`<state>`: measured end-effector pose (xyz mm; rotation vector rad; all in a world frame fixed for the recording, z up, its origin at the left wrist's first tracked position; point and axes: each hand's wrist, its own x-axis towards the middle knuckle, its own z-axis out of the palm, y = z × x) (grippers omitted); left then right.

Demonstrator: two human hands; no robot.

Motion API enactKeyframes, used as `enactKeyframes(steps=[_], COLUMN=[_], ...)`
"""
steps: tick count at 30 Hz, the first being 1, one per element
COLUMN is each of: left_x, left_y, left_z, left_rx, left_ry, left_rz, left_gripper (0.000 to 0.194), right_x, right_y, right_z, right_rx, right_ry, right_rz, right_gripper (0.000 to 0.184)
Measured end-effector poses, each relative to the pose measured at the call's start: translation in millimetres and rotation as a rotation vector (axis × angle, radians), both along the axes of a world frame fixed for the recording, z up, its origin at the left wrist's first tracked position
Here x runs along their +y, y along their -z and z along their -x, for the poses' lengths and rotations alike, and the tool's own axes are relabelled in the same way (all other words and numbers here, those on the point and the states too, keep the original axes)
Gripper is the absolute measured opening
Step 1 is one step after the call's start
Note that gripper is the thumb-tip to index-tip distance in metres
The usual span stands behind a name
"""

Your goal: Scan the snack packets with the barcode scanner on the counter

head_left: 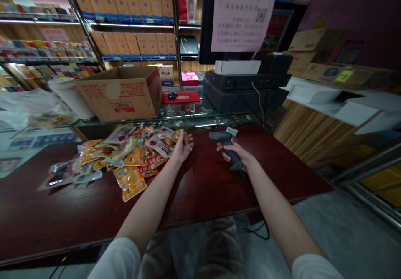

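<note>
While the right hand (239, 153) is wrapped around the handle of a dark scanner (221, 136), the left hand (180, 151) is partly closed, with thumb and fingers around a small brownish pack (186, 138). How firmly the left hand presses this pack, I cannot tell, because the thing is small and blurred. The fingers of the right hand are bent around the scanner, and its head points toward the left hand. Just above the right hand, a white tag (232, 131) stands at the back of the scanner. A cable (266, 224) hangs below the right hand, over the near edge of the desk (203, 195).

Directly to the left of the left hand lies a pile (133, 147) of packs, overlapping one another. Nearer to the body than the left hand, and to its left, an orange pack (129, 183) lies flat on the desk; red packs (156, 161) are between it and the left hand. Beyond the pile, farther than the left hand, stands an open box (120, 95), with a white cup (70, 97) beside it. Straight beyond the right hand is a screen (206, 30), which bears a pink notice (239, 24).
</note>
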<state>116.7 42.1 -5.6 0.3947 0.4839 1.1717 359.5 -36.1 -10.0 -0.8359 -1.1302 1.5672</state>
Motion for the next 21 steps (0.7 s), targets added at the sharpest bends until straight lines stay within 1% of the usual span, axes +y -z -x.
enactKeyframes(steps=[5,8,13,17,21], left_x=[0.1,2.5,9.4,13.1,12.6], left_y=[1.2,2.6,10.1,18.2,22.3], left_z=[0.1,2.6,5.7,4.9,4.6], left_rx=[-0.039,-0.029,0.008,0.052,0.069], left_ry=[0.063,0.024,0.009,-0.015,0.011], left_rz=[0.042,0.044,-0.066,-0.147,-0.215], left_gripper=[0.020,0.021,0.021,0.020,0.019], right_x=[-2.4,-4.0,-4.9,-3.7,-2.8], right_y=[-1.4,-2.6,-3.3,-2.7,-1.3], right_z=[3.3,5.3,6.7,6.0,5.1], right_rx=[-0.017,-0.033,-0.031,-0.019,-0.021], right_ry=[-0.060,-0.082,-0.058,-0.065,-0.074], right_rz=[-0.005,-0.022,-0.020,-0.010,-0.013], right_gripper=[0.031,0.031,0.030,0.030,0.030])
